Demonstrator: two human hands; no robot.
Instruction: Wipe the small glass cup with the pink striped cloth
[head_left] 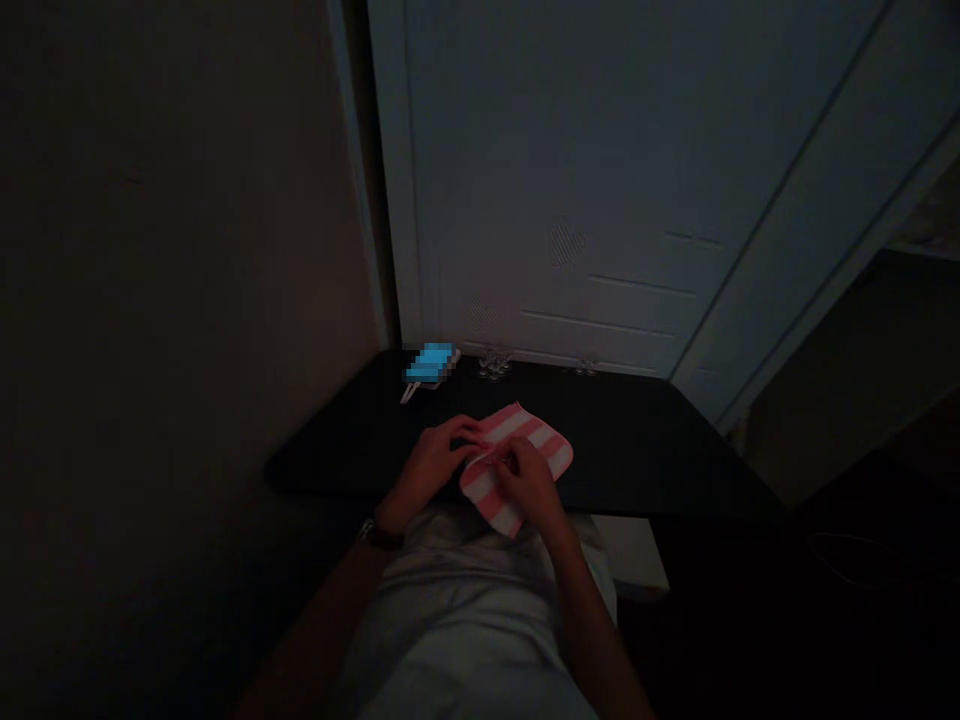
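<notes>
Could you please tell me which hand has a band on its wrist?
The left hand: a dark band circles its wrist, while the right hand has a bare wrist.

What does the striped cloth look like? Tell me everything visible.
The striped cloth has broad pink and white bands and looks like thin fabric. It is slanted over the near edge of the black table, one corner reaching past it. The left hand touches its left side; the right hand pinches it near the middle.
</notes>
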